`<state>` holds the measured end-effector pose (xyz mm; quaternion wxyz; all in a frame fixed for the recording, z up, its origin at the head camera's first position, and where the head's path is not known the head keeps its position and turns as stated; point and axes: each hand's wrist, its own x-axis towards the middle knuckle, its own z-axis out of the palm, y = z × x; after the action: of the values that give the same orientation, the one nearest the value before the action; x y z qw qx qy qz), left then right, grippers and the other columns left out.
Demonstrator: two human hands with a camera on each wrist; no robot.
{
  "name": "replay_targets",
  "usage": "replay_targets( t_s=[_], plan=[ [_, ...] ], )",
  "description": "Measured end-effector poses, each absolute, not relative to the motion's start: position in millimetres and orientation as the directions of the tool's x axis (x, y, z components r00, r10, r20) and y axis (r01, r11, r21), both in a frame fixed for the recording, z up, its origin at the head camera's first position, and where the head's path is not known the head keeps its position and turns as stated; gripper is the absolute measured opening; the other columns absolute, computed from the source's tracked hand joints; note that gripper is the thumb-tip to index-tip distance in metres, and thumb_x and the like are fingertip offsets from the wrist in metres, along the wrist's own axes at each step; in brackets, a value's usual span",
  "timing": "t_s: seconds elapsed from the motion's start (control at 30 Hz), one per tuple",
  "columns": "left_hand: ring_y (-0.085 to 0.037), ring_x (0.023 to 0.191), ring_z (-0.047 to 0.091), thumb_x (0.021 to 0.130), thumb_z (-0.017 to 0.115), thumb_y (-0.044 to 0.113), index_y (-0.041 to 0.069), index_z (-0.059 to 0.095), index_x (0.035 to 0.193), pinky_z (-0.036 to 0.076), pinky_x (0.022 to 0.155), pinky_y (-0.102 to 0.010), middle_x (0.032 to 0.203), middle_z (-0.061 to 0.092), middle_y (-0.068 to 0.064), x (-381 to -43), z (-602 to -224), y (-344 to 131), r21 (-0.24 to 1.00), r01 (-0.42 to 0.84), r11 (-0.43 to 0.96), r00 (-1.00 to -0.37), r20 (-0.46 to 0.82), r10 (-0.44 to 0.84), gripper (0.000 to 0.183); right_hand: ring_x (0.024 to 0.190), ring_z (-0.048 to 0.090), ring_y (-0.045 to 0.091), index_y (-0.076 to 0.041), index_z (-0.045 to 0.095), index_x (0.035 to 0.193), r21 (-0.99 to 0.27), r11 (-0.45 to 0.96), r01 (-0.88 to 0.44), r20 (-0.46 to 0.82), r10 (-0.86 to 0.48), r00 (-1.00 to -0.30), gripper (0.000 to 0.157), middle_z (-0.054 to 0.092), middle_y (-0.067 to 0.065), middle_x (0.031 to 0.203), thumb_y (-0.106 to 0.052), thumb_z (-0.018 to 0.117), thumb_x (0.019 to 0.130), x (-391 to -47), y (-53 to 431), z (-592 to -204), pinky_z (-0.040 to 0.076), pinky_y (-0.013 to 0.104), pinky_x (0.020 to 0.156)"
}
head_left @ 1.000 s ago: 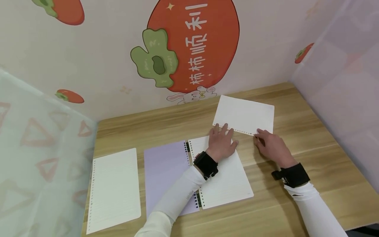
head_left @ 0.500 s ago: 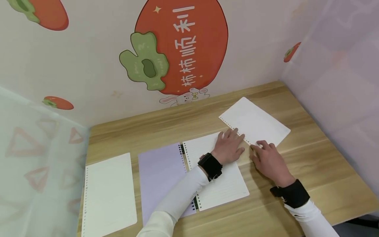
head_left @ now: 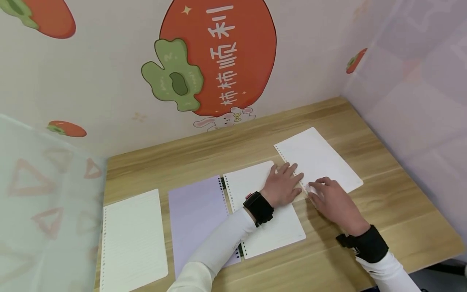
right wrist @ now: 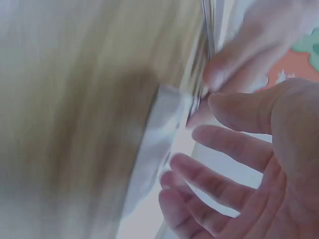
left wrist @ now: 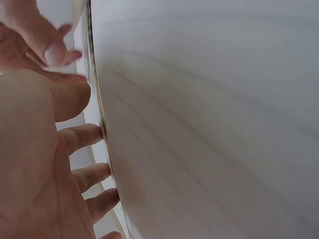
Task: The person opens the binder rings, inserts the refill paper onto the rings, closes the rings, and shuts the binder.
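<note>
My left hand (head_left: 281,185) lies flat and spread across the upper right of a white ruled stack of loose-leaf paper (head_left: 271,231). Its fingertips reach the punched edge of a loose-leaf sheet (head_left: 319,158), which lies slanted behind. By that sheet's near corner, my right hand (head_left: 336,205) pinches the paper between thumb and forefinger, the corner a little raised. In the right wrist view the sheet's edge is blurred beside the curved fingers (right wrist: 214,184). Left of the stack lies a purple notebook cover (head_left: 197,215) with a dark binding strip between them.
Another punched ruled sheet (head_left: 135,239) lies at the far left of the wooden table (head_left: 175,162). A patterned wall (head_left: 109,73) rises behind, with further panels at left and right. The table's right edge slopes towards me.
The loose sheet has turned clockwise and slid right and nearer, its punched edge now steeper. My right hand has come nearer with it; the left has shifted slightly right. The head view has drifted.
</note>
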<state>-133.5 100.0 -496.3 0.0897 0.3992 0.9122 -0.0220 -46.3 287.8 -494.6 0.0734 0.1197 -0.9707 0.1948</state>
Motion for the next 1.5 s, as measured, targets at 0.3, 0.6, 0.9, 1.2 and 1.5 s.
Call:
replay_targets(
  t_s=[0.3, 0.6, 0.9, 1.2, 1.5],
  plan=[
    [-0.022, 0.155, 0.030, 0.107, 0.034, 0.052, 0.037, 0.048, 0.154, 0.027, 0.121, -0.050, 0.168, 0.034, 0.004, -118.2, -494.0, 97.3, 0.037, 0.766, 0.641, -0.625, -0.191, 0.757, 0.051, 0.118, 0.053, 0.060, 0.011, 0.068, 0.122, -0.414, 0.888, -0.199, 0.191, -0.129, -0.973, 0.042, 0.055, 0.040, 0.133, -0.014, 0.076, 0.089, -66.3, 324.2, -488.8, 0.043, 0.069, 0.097],
    [-0.022, 0.152, 0.034, 0.107, 0.038, 0.051, 0.037, 0.053, 0.150, 0.031, 0.118, -0.047, 0.165, 0.038, 0.003, -96.5, -491.4, 95.1, 0.045, 0.782, 0.622, -0.607, -0.177, 0.775, 0.048, 0.124, 0.045, 0.061, 0.020, 0.052, 0.132, -0.538, 0.836, -0.104, 0.129, -0.039, -0.991, 0.053, 0.048, 0.047, 0.134, -0.009, 0.071, 0.093, -75.3, 361.2, -498.1, 0.035, 0.070, 0.101],
    [-0.022, 0.150, 0.037, 0.106, 0.040, 0.051, 0.036, 0.056, 0.147, 0.033, 0.116, -0.047, 0.162, 0.040, 0.003, -89.1, -492.2, 94.4, 0.044, 0.777, 0.628, -0.618, -0.140, 0.774, 0.046, 0.115, 0.060, 0.053, 0.013, 0.056, 0.136, -0.646, 0.763, 0.010, 0.102, 0.099, -0.990, 0.051, 0.061, 0.038, 0.129, -0.020, 0.068, 0.099, -68.6, 365.7, -493.0, 0.048, 0.058, 0.093],
    [-0.021, 0.150, 0.037, 0.106, 0.039, 0.051, 0.037, 0.056, 0.146, 0.033, 0.116, -0.047, 0.162, 0.041, 0.005, -90.7, -489.6, 91.7, 0.026, 0.764, 0.645, -0.635, -0.149, 0.758, 0.046, 0.105, 0.067, 0.052, 0.013, 0.061, 0.131, -0.676, 0.736, 0.007, 0.160, 0.157, -0.975, 0.048, 0.066, 0.036, 0.123, -0.016, 0.071, 0.095, -73.4, 365.9, -492.5, 0.042, 0.002, 0.076],
    [-0.022, 0.151, 0.036, 0.107, 0.037, 0.051, 0.036, 0.057, 0.145, 0.030, 0.118, -0.048, 0.163, 0.040, 0.004, -89.3, -490.0, 95.0, 0.068, 0.760, 0.646, -0.631, -0.158, 0.759, 0.046, 0.104, 0.066, 0.054, 0.014, 0.062, 0.129, -0.670, 0.742, -0.021, 0.191, 0.145, -0.971, 0.047, 0.065, 0.038, 0.123, -0.009, 0.075, 0.091, -67.1, 365.3, -490.5, 0.039, 0.000, 0.078]
  ],
)
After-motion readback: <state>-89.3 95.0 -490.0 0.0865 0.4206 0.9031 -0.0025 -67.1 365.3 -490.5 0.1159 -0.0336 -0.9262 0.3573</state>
